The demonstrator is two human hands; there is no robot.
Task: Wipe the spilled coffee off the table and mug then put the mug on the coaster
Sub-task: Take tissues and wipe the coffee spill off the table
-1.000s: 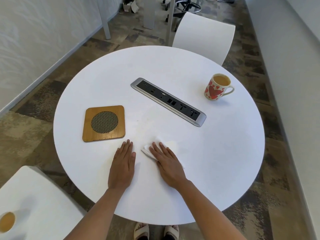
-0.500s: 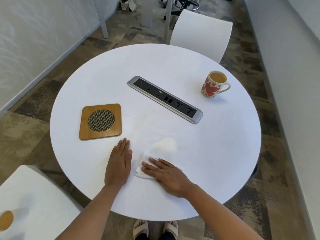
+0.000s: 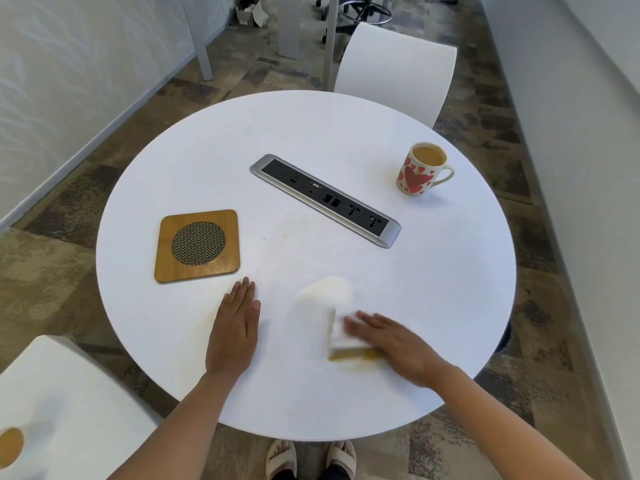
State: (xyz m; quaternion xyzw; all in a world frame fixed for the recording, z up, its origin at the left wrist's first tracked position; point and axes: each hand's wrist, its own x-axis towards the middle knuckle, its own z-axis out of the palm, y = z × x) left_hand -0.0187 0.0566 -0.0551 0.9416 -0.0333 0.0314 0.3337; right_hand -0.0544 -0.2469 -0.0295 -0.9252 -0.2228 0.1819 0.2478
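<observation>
A white mug with red hearts (image 3: 417, 174), full of milky coffee, stands at the far right of the round white table (image 3: 450, 289). A square wooden coaster (image 3: 197, 245) with a mesh centre lies at the left. My right hand (image 3: 394, 344) presses flat on a white paper napkin (image 3: 329, 306) near the front of the table; the napkin's near edge is stained brown with coffee. Faint coffee smears show on the table between coaster and napkin. My left hand (image 3: 235, 323) rests flat on the table just below the coaster, holding nothing.
A silver and black power socket strip (image 3: 325, 199) is set diagonally in the table's middle. White chairs stand at the far side (image 3: 398, 71) and at the near left (image 3: 69, 410). A small cup of coffee (image 3: 10, 446) sits at the bottom left corner.
My right hand has dragged the napkin toward me and then to the right, and a brown stain now shows on its edge. My left hand has stayed flat in place.
</observation>
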